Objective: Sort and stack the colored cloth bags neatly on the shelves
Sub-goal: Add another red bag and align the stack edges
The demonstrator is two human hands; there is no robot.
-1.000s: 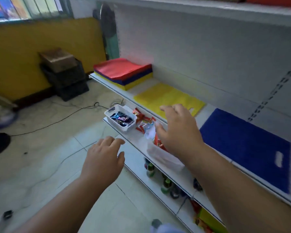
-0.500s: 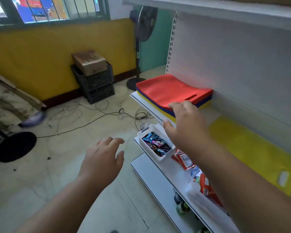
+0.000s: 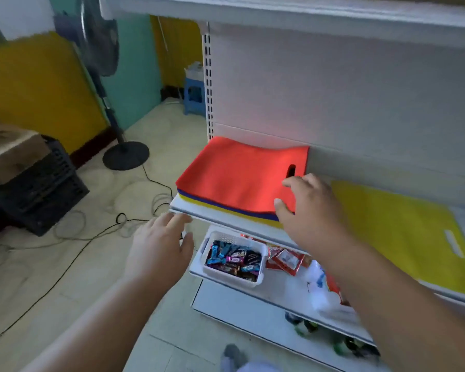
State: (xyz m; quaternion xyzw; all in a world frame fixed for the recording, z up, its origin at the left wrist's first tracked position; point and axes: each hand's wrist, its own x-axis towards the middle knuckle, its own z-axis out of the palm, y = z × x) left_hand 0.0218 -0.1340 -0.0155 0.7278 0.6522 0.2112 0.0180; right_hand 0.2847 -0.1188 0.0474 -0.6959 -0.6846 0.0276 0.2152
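Cloth bags [image 3: 234, 181] are lying stacked at the shelf's [image 3: 199, 209] left end, long axis running rightward; right hand [image 3: 310, 208] is touching their near-right corner, grip loosely spread, holding nothing; left hand [image 3: 159, 248] is hanging lower, relaxed.

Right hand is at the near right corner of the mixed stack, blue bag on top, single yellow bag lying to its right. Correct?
Not quite: the head view shows a red bag on top of the stack; blue and yellow layers sit beneath it. The right hand is at that corner, and the single yellow bag lies to its right.

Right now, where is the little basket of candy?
The white candy basket sits on the lower shelf, below the red bag, between the two hands.
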